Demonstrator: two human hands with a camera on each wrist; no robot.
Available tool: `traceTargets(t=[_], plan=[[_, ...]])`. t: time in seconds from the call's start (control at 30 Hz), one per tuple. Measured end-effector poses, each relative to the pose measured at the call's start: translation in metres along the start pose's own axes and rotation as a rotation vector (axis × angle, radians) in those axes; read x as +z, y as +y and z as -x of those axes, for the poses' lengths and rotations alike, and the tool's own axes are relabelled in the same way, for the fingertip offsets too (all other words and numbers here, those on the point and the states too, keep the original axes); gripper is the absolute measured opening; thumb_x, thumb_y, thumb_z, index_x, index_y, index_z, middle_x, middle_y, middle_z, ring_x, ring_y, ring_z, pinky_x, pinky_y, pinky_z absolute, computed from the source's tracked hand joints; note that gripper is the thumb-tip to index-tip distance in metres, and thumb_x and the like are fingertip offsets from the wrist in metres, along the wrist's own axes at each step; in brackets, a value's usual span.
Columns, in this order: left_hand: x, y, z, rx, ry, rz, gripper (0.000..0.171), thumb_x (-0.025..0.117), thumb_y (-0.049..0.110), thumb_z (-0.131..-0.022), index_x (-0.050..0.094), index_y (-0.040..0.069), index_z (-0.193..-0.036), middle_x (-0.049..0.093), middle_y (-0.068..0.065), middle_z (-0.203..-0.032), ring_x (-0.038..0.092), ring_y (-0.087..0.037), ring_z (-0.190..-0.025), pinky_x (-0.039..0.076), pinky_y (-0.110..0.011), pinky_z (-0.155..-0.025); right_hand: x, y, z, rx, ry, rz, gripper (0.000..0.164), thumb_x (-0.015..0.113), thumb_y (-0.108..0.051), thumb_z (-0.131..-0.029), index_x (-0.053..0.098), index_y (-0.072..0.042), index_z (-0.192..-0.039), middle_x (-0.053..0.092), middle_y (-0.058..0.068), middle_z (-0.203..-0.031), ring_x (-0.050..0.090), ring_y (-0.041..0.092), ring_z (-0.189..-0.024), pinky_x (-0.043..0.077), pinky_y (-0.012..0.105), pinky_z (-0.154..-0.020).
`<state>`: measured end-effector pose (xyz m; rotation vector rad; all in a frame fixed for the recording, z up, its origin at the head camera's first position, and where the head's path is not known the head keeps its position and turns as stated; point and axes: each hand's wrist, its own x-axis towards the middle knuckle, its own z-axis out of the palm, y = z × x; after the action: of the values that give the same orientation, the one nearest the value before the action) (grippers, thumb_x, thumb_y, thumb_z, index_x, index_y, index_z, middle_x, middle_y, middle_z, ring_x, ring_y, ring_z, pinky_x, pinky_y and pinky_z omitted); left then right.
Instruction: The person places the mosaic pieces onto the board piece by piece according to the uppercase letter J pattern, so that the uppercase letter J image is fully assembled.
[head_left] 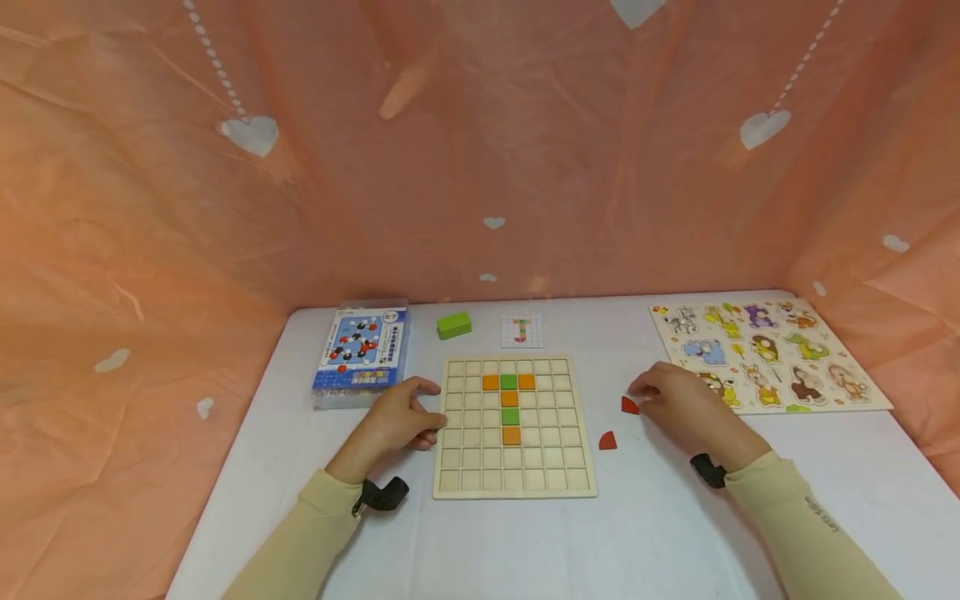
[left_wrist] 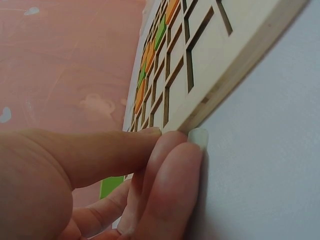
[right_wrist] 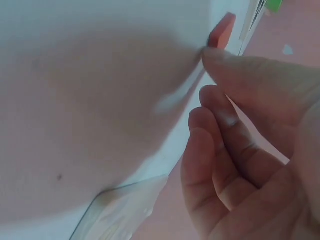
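Note:
A wooden grid board point(head_left: 468, 482) lies in the middle of the table, with several orange and green square tiles in its cells forming a T shape. My left hand point(head_left: 401, 417) is at its left edge; the left wrist view shows thumb and fingers pinching the board's rim. To the right of the board lie two red quarter-circle pieces, a nearer one point(head_left: 607, 441) and a farther one point(head_left: 629, 406). Over the farther piece is my right hand point(head_left: 678, 408), partly covering it. In the right wrist view the thumb tip meets a red piece point(right_wrist: 223, 31), while the other fingers are loosely bent and apart from it.
Behind the board are a pattern card point(head_left: 534, 332) and a green block point(head_left: 454, 326). A boxed molecule-model set point(head_left: 360, 354) stands at the back left. An animal puzzle board point(head_left: 772, 354) lies at the back right, close to the right hand. Orange cloth point(head_left: 525, 167) hangs behind the table.

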<state>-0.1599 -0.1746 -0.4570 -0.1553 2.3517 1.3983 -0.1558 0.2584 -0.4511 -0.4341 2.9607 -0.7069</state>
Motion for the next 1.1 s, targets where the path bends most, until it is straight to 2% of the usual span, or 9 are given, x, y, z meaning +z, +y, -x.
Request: traceTargets(t=[0.33, 0.77, 1.1], plan=[[-0.001, -0.002, -0.001, 0.008, -0.006, 0.010, 0.054, 0.083, 0.006, -0.093, 0.060, 0.003, -0.142, 0.067, -0.013, -0.086, 0.070, -0.015, -0.063, 0.066, -0.029, -0.061, 0.006, -0.006, -0.005, -0.036, -0.006, 0.010, 0.018, 0.083, -0.009, -0.093, 0.080, -0.012, -0.111, 0.072, 0.001, -0.105, 0.067, 0.020, -0.097, 0.061, 0.046, -0.089], [-0.001, -0.001, -0.001, -0.001, -0.005, 0.000, 0.054, 0.083, 0.007, -0.093, 0.060, 0.004, -0.142, 0.068, -0.013, -0.087, 0.070, -0.015, -0.064, 0.066, -0.029, -0.062, 0.007, -0.009, -0.010, -0.063, -0.019, 0.036, 0.012, 0.084, -0.012, -0.092, 0.081, -0.017, -0.102, 0.070, -0.003, -0.103, 0.059, 0.015, -0.090, 0.054, 0.038, -0.083], [-0.001, -0.001, -0.001, 0.011, -0.006, 0.012, 0.054, 0.083, 0.005, -0.093, 0.060, 0.003, -0.141, 0.068, -0.013, -0.085, 0.069, -0.014, -0.062, 0.066, -0.029, -0.061, 0.010, -0.015, -0.014, -0.091, -0.019, 0.045, 0.007, 0.082, -0.014, -0.093, 0.080, -0.018, -0.098, 0.070, -0.004, -0.100, 0.061, 0.015, -0.093, 0.058, 0.042, -0.089]])
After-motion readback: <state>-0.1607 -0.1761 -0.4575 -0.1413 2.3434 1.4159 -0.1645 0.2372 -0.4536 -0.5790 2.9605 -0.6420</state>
